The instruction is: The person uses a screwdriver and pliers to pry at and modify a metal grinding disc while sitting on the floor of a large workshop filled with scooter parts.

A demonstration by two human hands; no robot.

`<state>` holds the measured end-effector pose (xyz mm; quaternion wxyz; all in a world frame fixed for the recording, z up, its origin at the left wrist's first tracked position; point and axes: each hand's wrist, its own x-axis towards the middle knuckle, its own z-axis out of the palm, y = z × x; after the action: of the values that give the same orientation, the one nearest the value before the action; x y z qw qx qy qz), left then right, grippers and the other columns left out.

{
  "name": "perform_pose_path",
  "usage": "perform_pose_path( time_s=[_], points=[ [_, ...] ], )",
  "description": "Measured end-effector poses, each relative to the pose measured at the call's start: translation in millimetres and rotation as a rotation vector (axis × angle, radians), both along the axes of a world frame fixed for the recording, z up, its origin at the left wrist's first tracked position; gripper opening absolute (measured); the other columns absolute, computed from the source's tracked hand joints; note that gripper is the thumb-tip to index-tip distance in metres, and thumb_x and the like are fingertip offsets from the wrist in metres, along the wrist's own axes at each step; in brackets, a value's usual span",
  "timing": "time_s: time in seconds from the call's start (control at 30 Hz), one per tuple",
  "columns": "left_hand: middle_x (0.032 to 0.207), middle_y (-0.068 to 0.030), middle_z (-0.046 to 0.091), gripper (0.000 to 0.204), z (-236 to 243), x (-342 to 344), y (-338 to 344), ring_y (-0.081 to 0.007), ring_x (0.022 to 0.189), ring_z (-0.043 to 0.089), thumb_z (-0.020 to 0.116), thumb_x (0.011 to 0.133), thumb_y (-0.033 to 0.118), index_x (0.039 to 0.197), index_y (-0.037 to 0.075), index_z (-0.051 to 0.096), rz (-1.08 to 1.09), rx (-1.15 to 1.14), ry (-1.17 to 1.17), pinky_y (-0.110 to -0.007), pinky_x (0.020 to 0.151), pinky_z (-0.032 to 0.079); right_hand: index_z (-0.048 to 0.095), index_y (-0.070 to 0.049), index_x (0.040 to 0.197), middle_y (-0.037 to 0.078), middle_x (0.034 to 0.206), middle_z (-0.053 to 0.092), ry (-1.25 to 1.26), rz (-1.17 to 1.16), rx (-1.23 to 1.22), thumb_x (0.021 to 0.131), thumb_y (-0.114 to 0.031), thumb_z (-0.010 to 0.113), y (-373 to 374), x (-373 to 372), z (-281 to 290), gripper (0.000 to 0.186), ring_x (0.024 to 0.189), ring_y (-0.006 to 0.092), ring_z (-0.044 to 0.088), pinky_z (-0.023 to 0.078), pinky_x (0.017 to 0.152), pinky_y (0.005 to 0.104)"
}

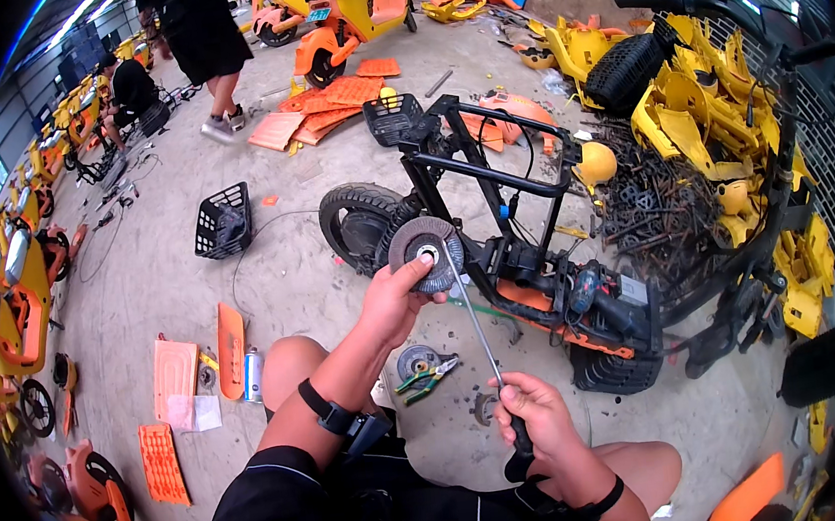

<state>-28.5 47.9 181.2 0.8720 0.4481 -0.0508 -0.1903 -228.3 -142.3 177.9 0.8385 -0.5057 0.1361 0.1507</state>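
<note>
My left hand [393,301] grips a round grey metal disc [408,239] with a hole in its middle, thumb across its face; it looks like a hub or drum cover. In my right hand [539,420] is a long screwdriver [480,333], held by its black handle. Its shaft slants up to the disc's right edge, and the tip appears to touch there. On the floor between my knees lie pliers [429,380] with green and yellow handles, beside another round metal part [415,361]. A small curved dark piece [482,410] is near my right hand.
A stripped black scooter frame [489,168] with its rear wheel [358,221] stands just ahead. Yellow panels [679,105] and dark metal parts [646,178] are piled right. A black crate [223,222], orange panels [230,351] and a spray can [253,375] are left. Two people are far left.
</note>
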Motion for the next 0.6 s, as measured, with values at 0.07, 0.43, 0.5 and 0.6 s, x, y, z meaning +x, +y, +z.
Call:
perform_pose_path(
  time_s=[0.07,0.43,0.5,0.6],
  points=[
    [0.092,-0.0079,0.070,0.027,-1.7,-3.8,-0.4,-0.0168,0.073,0.066,0.062,0.098,0.023,0.112,0.000,0.064,0.067,0.087,-0.017,-0.031,0.065,0.055,0.064,-0.002,0.121,0.006,0.070,0.060,-0.055,-0.016,-0.297,0.100,-0.018,0.061,-13.8,6.6,-7.0,0.026,0.055,0.0164,0.055,0.046,0.051,0.0308],
    [0.093,-0.0086,0.071,0.027,-4.3,-7.9,1.1,-0.0162,0.070,0.067,0.061,0.098,0.020,0.111,-0.003,0.065,0.118,0.286,-0.107,-0.031,0.062,0.056,0.071,-0.012,0.114,0.011,0.073,0.061,-0.530,-0.226,-1.653,0.087,-0.019,0.074,-27.7,-3.9,21.1,0.028,0.066,0.0327,0.063,0.049,0.057,0.0410],
    [0.093,-0.0085,0.071,0.028,-2.0,-9.3,0.8,-0.0161,0.070,0.066,0.062,0.099,0.021,0.111,-0.003,0.065,0.116,0.302,-0.094,-0.031,0.062,0.056,0.071,-0.012,0.114,0.010,0.071,0.058,-0.555,-0.245,-1.697,0.087,-0.019,0.074,-30.0,-3.2,21.8,0.028,0.064,0.0320,0.062,0.048,0.057,0.0414],
    [0.094,-0.0086,0.071,0.028,-2.9,-8.8,-1.0,-0.0159,0.069,0.066,0.062,0.099,0.022,0.112,-0.003,0.065,0.110,0.289,-0.113,-0.031,0.062,0.055,0.071,-0.013,0.113,0.010,0.070,0.056,-0.568,-0.253,-1.711,0.087,-0.019,0.074,-32.0,-2.4,20.5,0.027,0.063,0.0314,0.061,0.048,0.056,0.0418]
  ],
)
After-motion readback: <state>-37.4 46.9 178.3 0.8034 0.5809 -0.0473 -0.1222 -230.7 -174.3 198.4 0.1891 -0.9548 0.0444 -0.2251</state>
